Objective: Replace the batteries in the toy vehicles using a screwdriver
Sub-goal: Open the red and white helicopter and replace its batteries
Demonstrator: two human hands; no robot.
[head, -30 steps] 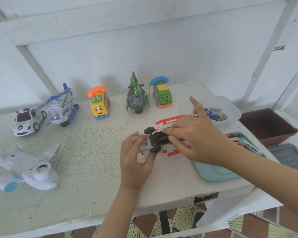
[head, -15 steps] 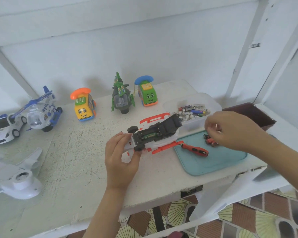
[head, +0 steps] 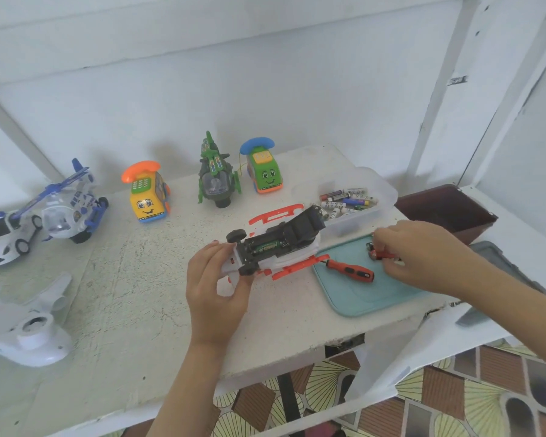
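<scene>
Left hand [head: 216, 288] fingers curled round upturned toy car [head: 278, 247]; right hand [head: 423, 257] fingers seemingly pinching red battery [head: 381, 255] on tray [head: 360, 298].

Light: bright, even, cool white cast; wall & surface [head: 133, 310] look washed out.
Source: viewer's side, judging by shadows.
Shadows: green helicopter [head: 216, 184] & yellow car [head: 147, 200] throw soft, faint ones twd 12 o'clock onto wall; dark band under surface edge at 6 o'clock.
Blur: white plane [head: 29, 335] at 8 o'clock smeared; right hand [head: 423, 257] a bit soft.
Distortion: wide-angle; wall beams at 3 & 9 o'clock lean inward.
</scene>
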